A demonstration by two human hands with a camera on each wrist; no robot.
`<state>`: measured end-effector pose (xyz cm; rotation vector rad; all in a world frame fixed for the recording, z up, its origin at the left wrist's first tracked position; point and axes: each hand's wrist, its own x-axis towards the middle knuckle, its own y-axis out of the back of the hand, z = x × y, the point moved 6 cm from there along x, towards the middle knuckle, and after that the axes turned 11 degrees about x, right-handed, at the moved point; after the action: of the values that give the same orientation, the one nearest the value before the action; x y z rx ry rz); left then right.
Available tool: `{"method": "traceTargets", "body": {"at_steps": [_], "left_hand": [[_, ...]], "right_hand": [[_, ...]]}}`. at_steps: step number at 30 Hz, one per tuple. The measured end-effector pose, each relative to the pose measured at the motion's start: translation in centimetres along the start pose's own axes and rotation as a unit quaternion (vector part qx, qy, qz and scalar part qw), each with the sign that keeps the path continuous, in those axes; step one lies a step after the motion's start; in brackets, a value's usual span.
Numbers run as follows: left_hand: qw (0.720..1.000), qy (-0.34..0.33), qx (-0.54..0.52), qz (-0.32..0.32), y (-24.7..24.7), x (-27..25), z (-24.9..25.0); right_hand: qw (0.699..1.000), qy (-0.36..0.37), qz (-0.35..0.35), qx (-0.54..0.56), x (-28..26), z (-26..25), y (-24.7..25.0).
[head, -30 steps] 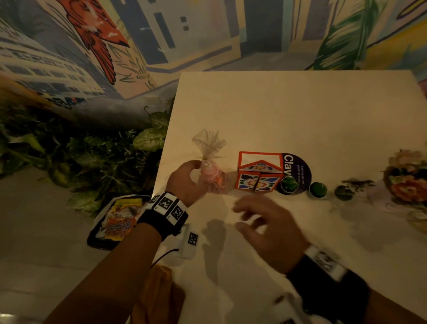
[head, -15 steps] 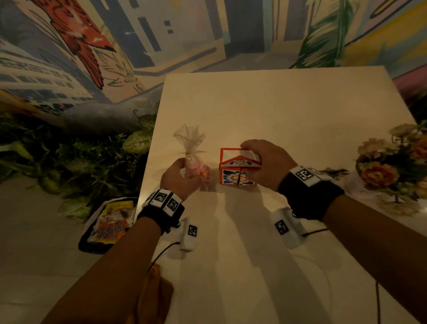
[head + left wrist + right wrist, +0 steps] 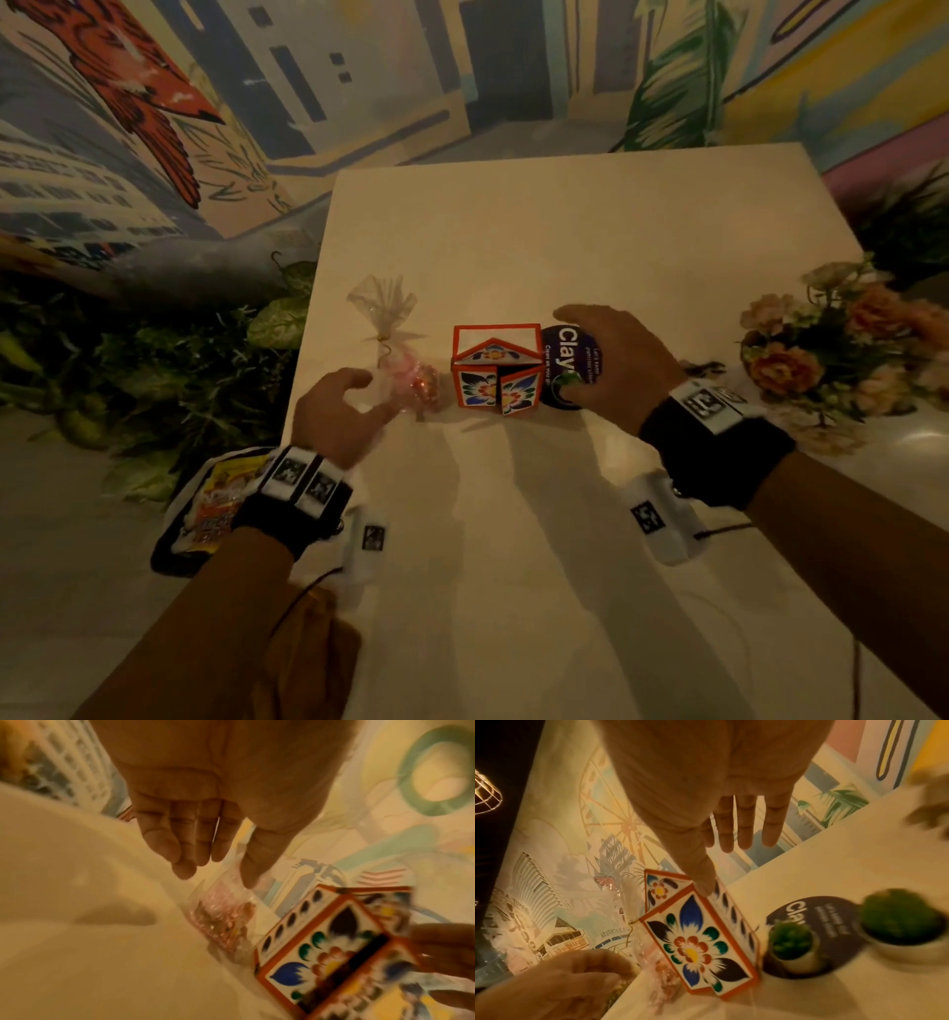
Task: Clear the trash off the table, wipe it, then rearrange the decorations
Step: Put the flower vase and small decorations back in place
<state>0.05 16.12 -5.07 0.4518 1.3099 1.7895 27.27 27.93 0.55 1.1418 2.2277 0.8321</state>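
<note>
Standing between both spread grips, house box point(image 3: 497, 367); left hand point(image 3: 336, 413) beside candy bag point(image 3: 398, 360); right hand point(image 3: 619, 367) apart.

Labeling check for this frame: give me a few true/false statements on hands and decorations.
1. The house box stands between the candy bag and the round sign. True.
2. The right hand grips the box. False: its fingers are straight, and only the thumb is at the box.
3. The left hand is open beside the bag. True.
4. The flowers lie at the table's left edge. False: they stand at the right edge.
5. Two small potted plants stand by the sign. True.
</note>
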Motion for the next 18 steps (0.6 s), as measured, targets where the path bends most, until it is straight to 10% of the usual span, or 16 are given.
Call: {"method": "traceTargets", "body": {"at_steps": [7, 13, 18], "left_hand": [[0.913, -0.326, 0.020, 0.244, 7.1, -6.1, 9.4], [0.913, -0.356, 0.200, 0.000, 2.2, -2.3, 16.3], [0.886, -0.376, 0.269, -0.010, 0.7, -1.6, 17.6]], "right_hand": [[0.995, -0.032, -0.060, -0.076, -2.2, 3.7, -0.6], [0.985, -0.027, -0.091, -0.140, 1.7, 3.4, -3.5], [0.972, -0.036, -0.112, -0.202, 3.3, 4.2, -4.3]]}}
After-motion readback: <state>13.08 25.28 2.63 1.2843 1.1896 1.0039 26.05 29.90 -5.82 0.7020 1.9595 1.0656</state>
